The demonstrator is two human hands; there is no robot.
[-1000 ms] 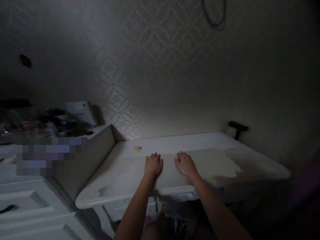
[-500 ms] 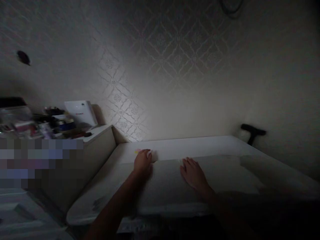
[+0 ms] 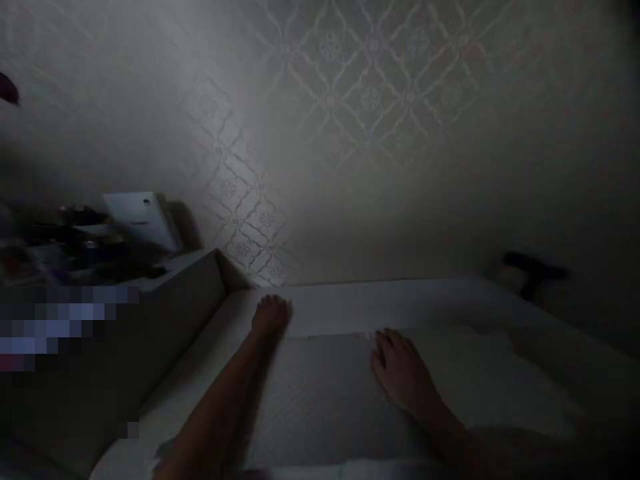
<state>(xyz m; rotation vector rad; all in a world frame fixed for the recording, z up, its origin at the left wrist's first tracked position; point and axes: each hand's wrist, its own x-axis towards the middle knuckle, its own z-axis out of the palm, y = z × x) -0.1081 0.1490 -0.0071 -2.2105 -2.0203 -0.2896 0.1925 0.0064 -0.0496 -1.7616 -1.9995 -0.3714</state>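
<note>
A pale sheet lies over a long white surface against the wall, leaving a bare strip along the back. My left hand is on that strip, just past the sheet's far edge. Its fingers are curled under, and whatever they hold, if anything, is hidden. My right hand lies on the sheet near the same edge, its fingers loosely extended and the thumb apart. A small whitish bit shows at the edge by its fingertips. The light is dim and the picture is blurred.
To the left stands a cabinet with cluttered small items and a white box on top. A dark T-shaped object stands at the right. Patterned wallpaper covers the wall behind.
The view has tilted and come closer. My left hand has moved left, over where a small pink and yellow mark showed. My right hand appears slightly lower and further right, still on the sheet.
</note>
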